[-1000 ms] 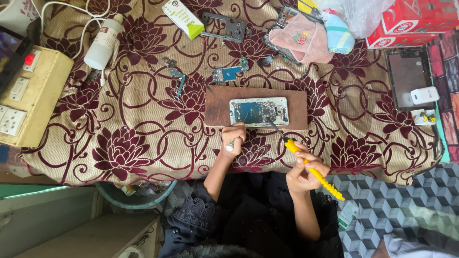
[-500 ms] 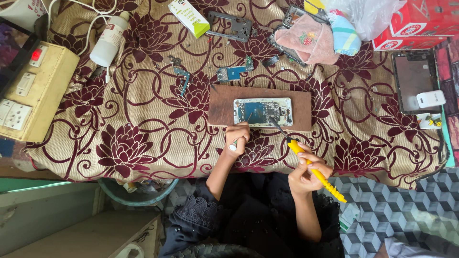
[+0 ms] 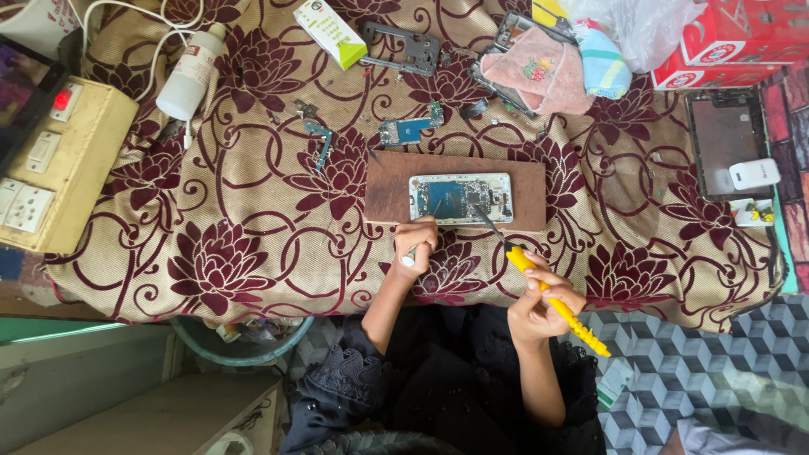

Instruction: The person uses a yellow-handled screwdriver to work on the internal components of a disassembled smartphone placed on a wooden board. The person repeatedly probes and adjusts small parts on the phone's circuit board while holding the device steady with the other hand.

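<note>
An opened phone (image 3: pixel 461 198) with its insides exposed lies on a brown wooden board (image 3: pixel 388 190) on the floral cloth. My left hand (image 3: pixel 415 240) grips a thin tool with a pale handle, its tip touching the phone's left part. My right hand (image 3: pixel 543 295) holds a yellow-handled screwdriver (image 3: pixel 560 307), whose metal shaft reaches up to the phone's lower right part.
Loose phone parts (image 3: pixel 409 131), a phone frame (image 3: pixel 403 46), a green-white box (image 3: pixel 330 32), a white bottle (image 3: pixel 190 72), a switch box (image 3: pixel 50 164), a pink cloth (image 3: pixel 539 76), red boxes (image 3: pixel 733 42) and a dark tablet (image 3: pixel 725 143) lie around.
The view has shifted slightly. Both hands stay at the phone, with the tool tips still on it.
</note>
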